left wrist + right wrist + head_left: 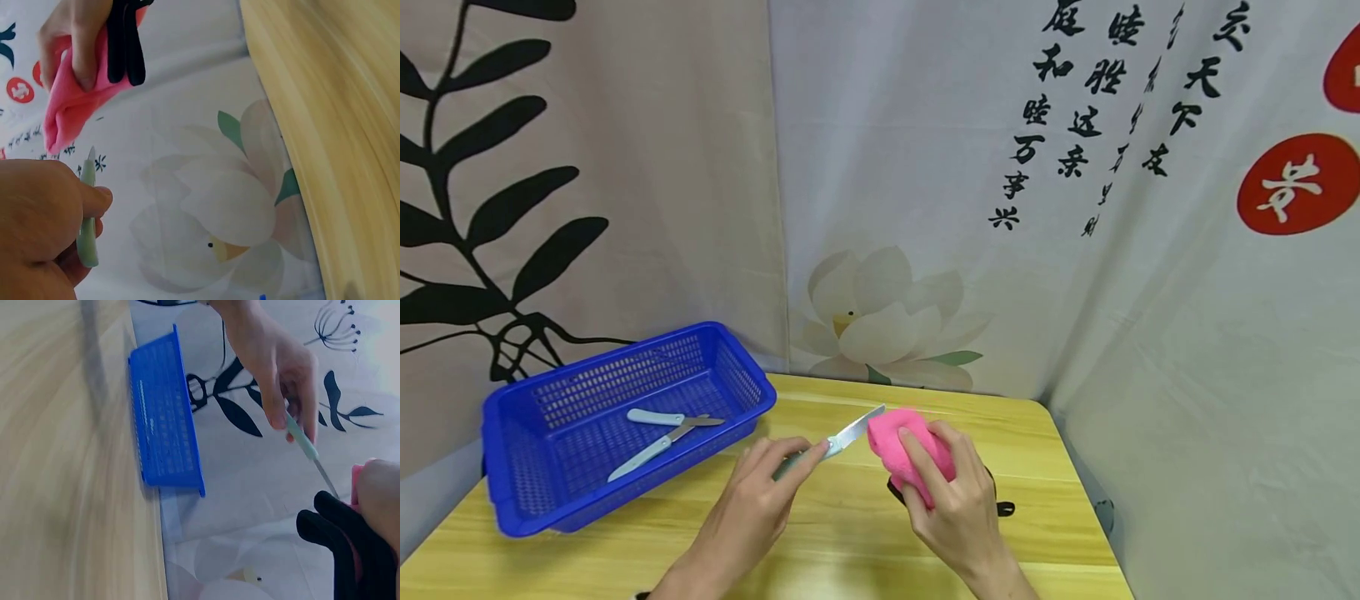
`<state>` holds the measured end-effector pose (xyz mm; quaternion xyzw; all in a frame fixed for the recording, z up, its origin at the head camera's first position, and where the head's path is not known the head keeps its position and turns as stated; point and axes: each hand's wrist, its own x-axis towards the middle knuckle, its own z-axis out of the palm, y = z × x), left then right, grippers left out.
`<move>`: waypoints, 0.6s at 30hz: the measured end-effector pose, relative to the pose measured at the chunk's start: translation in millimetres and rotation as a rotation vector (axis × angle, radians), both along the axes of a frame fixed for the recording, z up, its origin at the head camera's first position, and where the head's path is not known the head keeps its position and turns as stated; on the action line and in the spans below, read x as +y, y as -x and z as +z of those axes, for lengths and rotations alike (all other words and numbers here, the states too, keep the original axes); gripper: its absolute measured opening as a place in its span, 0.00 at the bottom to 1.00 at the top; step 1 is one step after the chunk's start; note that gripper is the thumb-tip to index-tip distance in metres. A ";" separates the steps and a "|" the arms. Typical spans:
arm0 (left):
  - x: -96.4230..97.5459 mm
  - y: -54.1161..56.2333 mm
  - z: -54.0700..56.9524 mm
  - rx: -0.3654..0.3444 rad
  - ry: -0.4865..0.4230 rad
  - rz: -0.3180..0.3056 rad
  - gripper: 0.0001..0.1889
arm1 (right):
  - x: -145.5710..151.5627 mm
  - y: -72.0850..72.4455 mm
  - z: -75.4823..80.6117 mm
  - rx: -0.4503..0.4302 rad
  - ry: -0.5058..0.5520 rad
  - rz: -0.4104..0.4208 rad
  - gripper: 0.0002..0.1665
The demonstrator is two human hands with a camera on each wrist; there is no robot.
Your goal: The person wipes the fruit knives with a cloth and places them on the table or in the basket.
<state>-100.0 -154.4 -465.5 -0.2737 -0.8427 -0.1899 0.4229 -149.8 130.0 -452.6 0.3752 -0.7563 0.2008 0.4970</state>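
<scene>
My left hand grips a small knife by its pale green handle. The knife's blade points up and to the right, its tip right at the edge of a pink cloth. That cloth is bunched in my right hand, with fingers and thumb pressed into its folds. Black straps hang beside the right hand and partly cover the cloth in the right wrist view. Both hands are above the wooden table.
A blue plastic basket with perforated sides stands at the left of the table. Inside it lie two more knives, one with a white handle, the other with a pale handle. Behind the table hangs a printed curtain.
</scene>
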 end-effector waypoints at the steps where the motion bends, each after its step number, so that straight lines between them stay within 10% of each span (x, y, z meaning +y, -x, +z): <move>1: 0.5 -0.8 -0.1 0.000 0.020 0.005 0.30 | -2.5 -1.8 -0.3 -0.003 -0.012 0.005 0.28; 4: 2.4 -2.5 -0.2 0.001 0.050 0.010 0.44 | -10.3 -7.1 -2.0 -0.007 -0.050 0.021 0.29; 18: 6.7 1.1 -10.1 0.051 -0.020 -0.078 0.34 | -22.6 -13.4 -7.6 -0.015 -0.126 0.002 0.36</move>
